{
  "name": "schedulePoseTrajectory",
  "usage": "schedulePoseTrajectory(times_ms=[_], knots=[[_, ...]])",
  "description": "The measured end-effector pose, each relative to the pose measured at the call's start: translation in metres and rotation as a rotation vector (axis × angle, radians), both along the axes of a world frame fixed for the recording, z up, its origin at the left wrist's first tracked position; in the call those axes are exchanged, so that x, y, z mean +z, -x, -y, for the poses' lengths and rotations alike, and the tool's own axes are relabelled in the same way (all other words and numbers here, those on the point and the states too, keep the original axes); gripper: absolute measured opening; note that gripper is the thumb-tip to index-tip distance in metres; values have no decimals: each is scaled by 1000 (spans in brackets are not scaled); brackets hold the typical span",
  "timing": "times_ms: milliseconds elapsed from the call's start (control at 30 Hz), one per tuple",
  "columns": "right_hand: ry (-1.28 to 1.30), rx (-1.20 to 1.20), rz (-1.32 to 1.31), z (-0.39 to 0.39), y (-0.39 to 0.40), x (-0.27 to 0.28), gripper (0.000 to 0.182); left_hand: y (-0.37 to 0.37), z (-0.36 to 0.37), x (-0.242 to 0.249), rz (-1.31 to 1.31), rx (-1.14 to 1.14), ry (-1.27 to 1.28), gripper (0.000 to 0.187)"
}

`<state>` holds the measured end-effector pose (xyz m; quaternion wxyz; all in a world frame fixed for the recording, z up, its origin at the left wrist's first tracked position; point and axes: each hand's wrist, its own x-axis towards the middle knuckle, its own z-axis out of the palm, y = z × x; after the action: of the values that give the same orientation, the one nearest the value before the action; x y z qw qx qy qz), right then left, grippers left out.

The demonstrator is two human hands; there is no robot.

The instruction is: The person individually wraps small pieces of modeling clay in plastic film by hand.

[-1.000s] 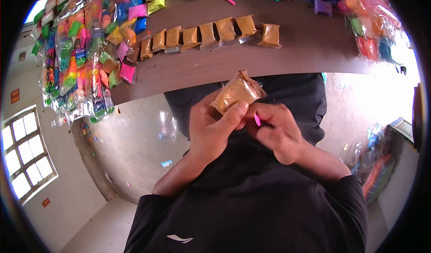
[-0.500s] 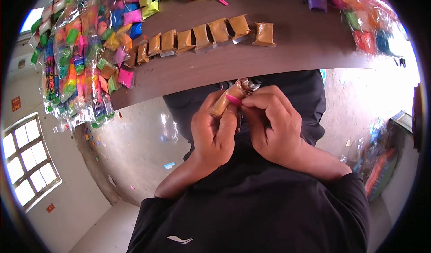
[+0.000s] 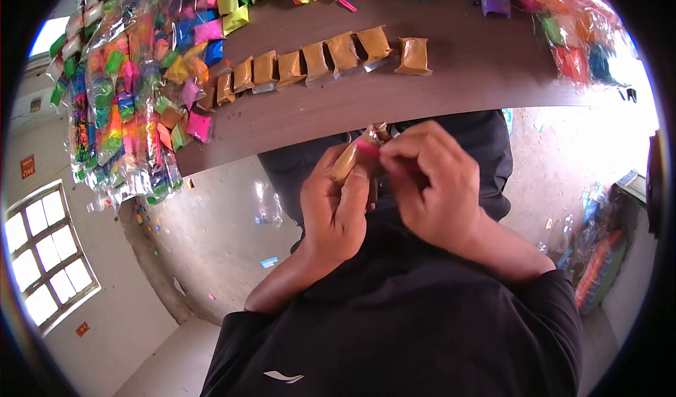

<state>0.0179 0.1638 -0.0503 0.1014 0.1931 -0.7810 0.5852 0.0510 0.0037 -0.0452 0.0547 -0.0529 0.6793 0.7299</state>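
My left hand (image 3: 332,210) is closed round a brown packet in clear film (image 3: 345,163), holding it tilted over my lap just below the table edge. At the packet's upper end, a small pink plastic tool (image 3: 367,149) lies across the film. My right hand (image 3: 438,185), partly smeared by motion, pinches this tool between thumb and forefinger. Above both hands, several similar brown packets (image 3: 316,61) stand in a slanting row on the table. One more brown packet (image 3: 413,56) sits apart at the right end of that row.
The brown table (image 3: 479,66) spans the top of the view. Colourful small packets in clear bags (image 3: 120,101) pile up at its left end and hang over the edge. More bagged packets (image 3: 570,45) lie at the right. Near the back is a pink stick (image 3: 347,4).
My right hand has shifted slightly up and right and blurred, with the pink tool moving along the packet's upper end. My left hand keeps its hold almost unchanged.
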Motion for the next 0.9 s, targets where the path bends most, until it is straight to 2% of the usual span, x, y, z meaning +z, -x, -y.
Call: schedulePoseTrajectory(times_ms=[67,200,267,500,567,600,667,767,900], knots=[[6,-79,22,-1,5,-3,16,3,-1,3,35,-21,-108,25],[64,47,6,-1,2,-4,23,6,-2,1,39,1,-8,29],[-8,-45,17,-6,8,-5,21,5,-1,0,51,22,-71,28],[37,-42,84,-4,8,3,17,0,10,-5,35,69,-254,30],[36,2,-13,-5,6,5,17,7,7,6,4,85,16,27],[36,3,-13,-3,6,5,17,8,8,7,4,86,16,27],[51,41,-97,0,5,4,20,9,11,8,-139,20,307,18],[-3,26,-159,0,8,0,22,10,7,21,-133,0,378,15],[13,-24,-123,1,12,-2,24,9,9,15,-177,-21,425,16]])
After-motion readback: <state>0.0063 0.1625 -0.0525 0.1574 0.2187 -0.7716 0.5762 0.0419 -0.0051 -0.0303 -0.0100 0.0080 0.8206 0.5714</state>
